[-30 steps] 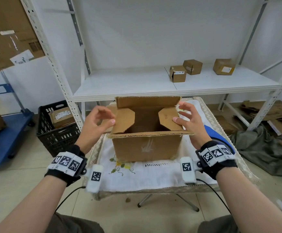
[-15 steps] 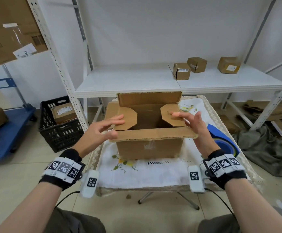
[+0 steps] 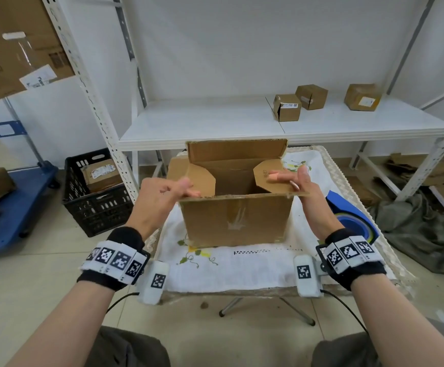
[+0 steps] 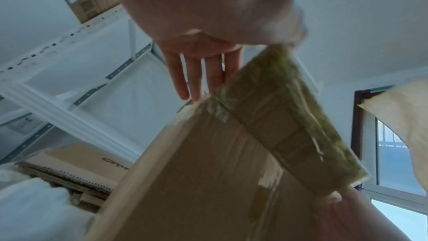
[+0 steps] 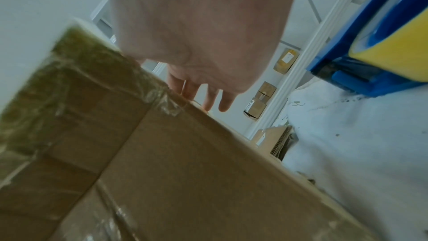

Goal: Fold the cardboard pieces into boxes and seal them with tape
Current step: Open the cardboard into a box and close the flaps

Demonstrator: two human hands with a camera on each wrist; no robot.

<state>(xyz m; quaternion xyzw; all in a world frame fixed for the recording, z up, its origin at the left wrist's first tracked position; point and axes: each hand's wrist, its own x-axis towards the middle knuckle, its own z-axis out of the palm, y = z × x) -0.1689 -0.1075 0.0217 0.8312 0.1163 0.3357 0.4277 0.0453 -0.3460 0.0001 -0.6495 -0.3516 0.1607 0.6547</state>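
Note:
An open brown cardboard box [image 3: 235,221] stands on the white cloth of the small table [image 3: 255,268]. Its far flap stands upright, both side flaps lean inward, and the near flap [image 3: 242,196] lies about level. My left hand [image 3: 186,190] rests its straight fingers [image 4: 199,74] on the left side flap at the near left corner. My right hand [image 3: 287,178] lays straight fingers [image 5: 208,98] on the right side flap [image 3: 268,174]. Both wrist views show the taped near flap [image 4: 289,116] close under the palms. A blue tape dispenser [image 3: 353,221] lies right of the box.
A white metal shelf [image 3: 202,123] behind the table carries three small boxes [image 3: 287,107]. A black crate [image 3: 96,197] with a parcel and a blue cart [image 3: 17,207] stand on the left. Flattened cardboard [image 3: 427,170] and a dark cloth lie on the floor at the right.
Both hands came in from the box's sides onto the side flaps, fingers straightening. The near flap rose from hanging outward to about level. The view moved slightly closer.

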